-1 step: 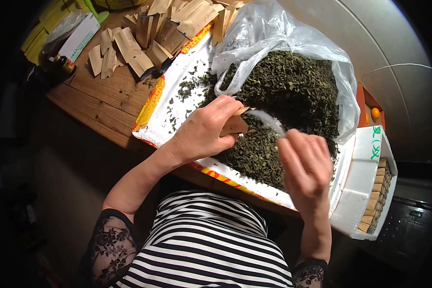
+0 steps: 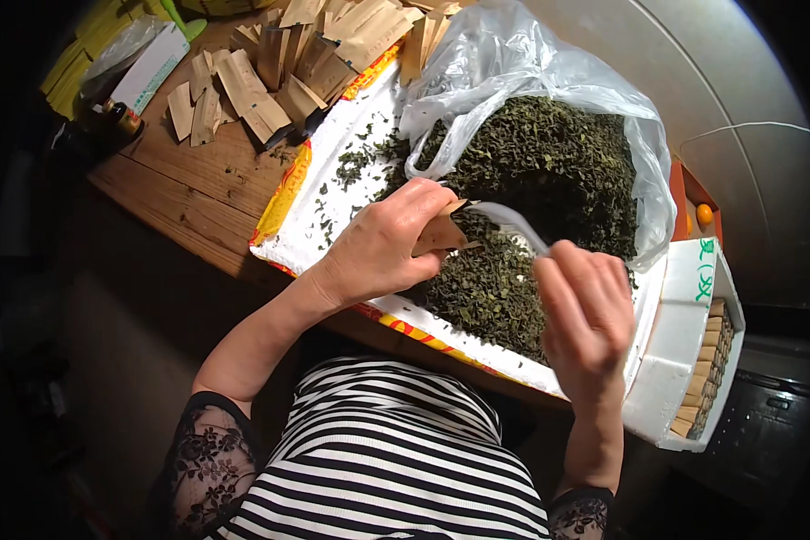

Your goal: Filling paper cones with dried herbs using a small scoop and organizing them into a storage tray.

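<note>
My left hand [image 2: 391,234] grips a small brown paper packet [image 2: 441,232] held open over a white foam tray [image 2: 310,225] of dried dark green leaves [image 2: 481,297]. My right hand [image 2: 585,315] is closed on a pale translucent plastic scoop [image 2: 517,223], whose far end sits at the packet's mouth. Behind both hands, a large heap of leaves [image 2: 558,144] lies in an opened clear plastic bag [image 2: 477,49].
Many brown packets [image 2: 243,94] lie on the wooden table [image 2: 171,198] at upper left, beside yellow packages, a white box and a bottle [image 2: 119,121]. At right are an orange box with small orange fruit [image 2: 704,214] and a white foam box [image 2: 657,360] holding packed brown packets.
My right hand and the scoop's handle have shifted slightly to the right; the left hand stays in place with the packet.
</note>
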The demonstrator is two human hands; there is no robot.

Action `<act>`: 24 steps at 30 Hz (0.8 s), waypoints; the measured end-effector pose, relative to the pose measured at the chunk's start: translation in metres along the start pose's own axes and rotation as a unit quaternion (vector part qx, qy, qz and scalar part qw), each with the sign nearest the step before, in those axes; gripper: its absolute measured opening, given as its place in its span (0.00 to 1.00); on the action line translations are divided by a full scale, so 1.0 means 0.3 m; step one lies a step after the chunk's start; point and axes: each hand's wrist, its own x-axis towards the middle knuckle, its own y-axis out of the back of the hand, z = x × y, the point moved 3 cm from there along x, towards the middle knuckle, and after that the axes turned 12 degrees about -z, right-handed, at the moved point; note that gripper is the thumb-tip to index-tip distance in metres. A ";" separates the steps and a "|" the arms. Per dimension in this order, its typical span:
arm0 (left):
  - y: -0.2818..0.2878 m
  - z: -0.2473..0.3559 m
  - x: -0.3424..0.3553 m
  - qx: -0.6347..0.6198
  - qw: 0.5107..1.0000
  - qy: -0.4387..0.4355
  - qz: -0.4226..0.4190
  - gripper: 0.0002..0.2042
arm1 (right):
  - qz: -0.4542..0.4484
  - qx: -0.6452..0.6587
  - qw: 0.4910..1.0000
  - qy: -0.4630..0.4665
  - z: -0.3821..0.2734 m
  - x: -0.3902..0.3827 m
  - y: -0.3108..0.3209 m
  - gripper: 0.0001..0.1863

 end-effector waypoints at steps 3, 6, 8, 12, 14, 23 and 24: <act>0.008 -0.015 -0.018 -0.024 1.000 0.013 0.011 0.24 | -0.006 0.001 1.000 0.021 -0.009 0.006 0.000 0.13; 0.004 -0.023 -0.024 -0.022 0.999 0.017 0.017 0.25 | -0.066 -0.003 0.997 0.050 -0.035 0.020 -0.039 0.15; 0.004 -0.040 -0.035 -0.040 0.999 0.015 0.026 0.25 | -0.033 -0.001 0.998 0.045 -0.028 0.026 -0.027 0.14; 0.008 -0.047 -0.040 -0.062 0.998 0.021 0.017 0.27 | -0.015 -0.030 0.997 0.066 -0.012 0.023 0.010 0.13; 0.010 -0.040 -0.040 -0.041 0.999 0.016 0.015 0.27 | -0.041 -0.027 0.995 0.086 -0.036 0.023 -0.040 0.12; 0.009 -0.032 -0.029 -0.037 0.999 0.008 0.027 0.25 | -0.019 -0.005 0.998 0.058 -0.003 -0.011 -0.038 0.14; 0.008 -0.027 -0.026 -0.032 0.999 0.008 0.025 0.25 | -0.043 0.008 0.998 0.046 -0.021 -0.002 -0.043 0.12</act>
